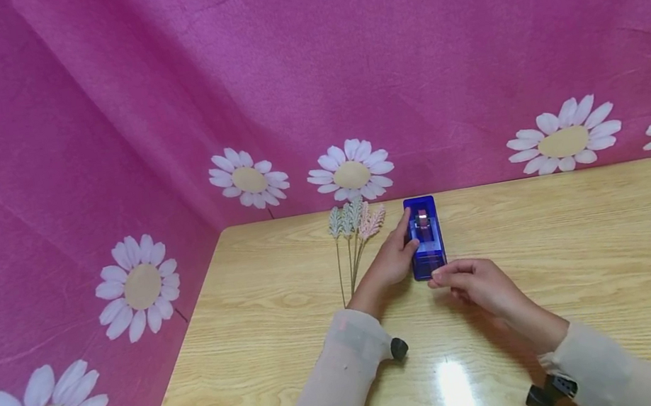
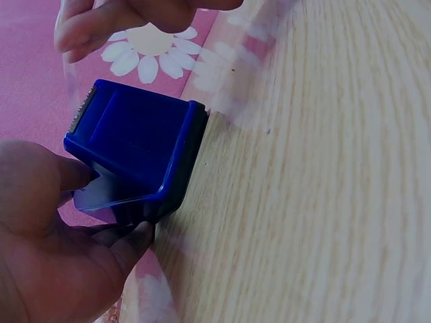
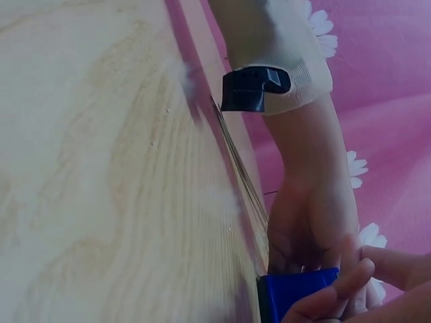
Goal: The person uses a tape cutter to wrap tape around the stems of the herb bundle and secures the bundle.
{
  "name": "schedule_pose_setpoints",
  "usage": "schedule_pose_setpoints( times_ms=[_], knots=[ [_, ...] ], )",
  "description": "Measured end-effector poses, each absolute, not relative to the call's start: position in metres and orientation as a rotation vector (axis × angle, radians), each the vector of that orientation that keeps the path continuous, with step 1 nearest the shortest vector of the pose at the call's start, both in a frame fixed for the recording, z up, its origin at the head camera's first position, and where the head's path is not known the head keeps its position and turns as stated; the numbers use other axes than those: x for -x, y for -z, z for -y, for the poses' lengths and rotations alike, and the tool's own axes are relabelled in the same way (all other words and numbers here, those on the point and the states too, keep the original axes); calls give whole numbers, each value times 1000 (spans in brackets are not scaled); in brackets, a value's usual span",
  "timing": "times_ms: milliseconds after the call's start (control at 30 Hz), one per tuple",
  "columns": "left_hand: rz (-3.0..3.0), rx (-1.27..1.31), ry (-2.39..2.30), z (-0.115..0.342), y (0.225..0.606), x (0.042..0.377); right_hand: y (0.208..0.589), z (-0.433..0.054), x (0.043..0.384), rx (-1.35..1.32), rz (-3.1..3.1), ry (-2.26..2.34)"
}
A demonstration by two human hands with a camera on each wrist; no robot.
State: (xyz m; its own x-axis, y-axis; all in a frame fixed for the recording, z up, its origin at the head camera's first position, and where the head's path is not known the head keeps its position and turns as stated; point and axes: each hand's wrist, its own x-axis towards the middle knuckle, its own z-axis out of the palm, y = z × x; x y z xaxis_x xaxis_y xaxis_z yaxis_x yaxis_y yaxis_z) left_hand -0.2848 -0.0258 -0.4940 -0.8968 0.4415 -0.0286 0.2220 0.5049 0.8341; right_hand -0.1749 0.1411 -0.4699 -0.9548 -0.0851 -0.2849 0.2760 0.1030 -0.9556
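A blue tape dispenser [image 1: 429, 259] stands near the back edge of the table, a roll inside its top. In the left wrist view, the dispenser [image 2: 138, 138] shows a serrated cutter [image 2: 82, 111] at its near end. My left hand [image 1: 392, 260] grips it from the left side, thumb and fingers around its wall. Just at the cutter end, my right hand [image 1: 474, 282] pinches with thumb and forefinger. A faint clear strip of tape [image 2: 69, 84] runs from those fingers down toward the cutter.
Artificial flower sprigs [image 1: 357, 219], grey-green and pink on thin stems, lie left of my left hand. Behind the wooden table [image 1: 577, 240] hangs a pink cloth [image 1: 436, 55] with large white daisies. Dark wrist cameras [image 1: 399, 349] sit on both sleeves.
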Motion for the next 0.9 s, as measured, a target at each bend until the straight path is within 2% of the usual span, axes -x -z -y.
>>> schedule_pose_setpoints(
  times_ms=[900],
  knots=[
    [-2505,-537,-1375,25,496,285,472,-141,153,-128,-2069,1978]
  ],
)
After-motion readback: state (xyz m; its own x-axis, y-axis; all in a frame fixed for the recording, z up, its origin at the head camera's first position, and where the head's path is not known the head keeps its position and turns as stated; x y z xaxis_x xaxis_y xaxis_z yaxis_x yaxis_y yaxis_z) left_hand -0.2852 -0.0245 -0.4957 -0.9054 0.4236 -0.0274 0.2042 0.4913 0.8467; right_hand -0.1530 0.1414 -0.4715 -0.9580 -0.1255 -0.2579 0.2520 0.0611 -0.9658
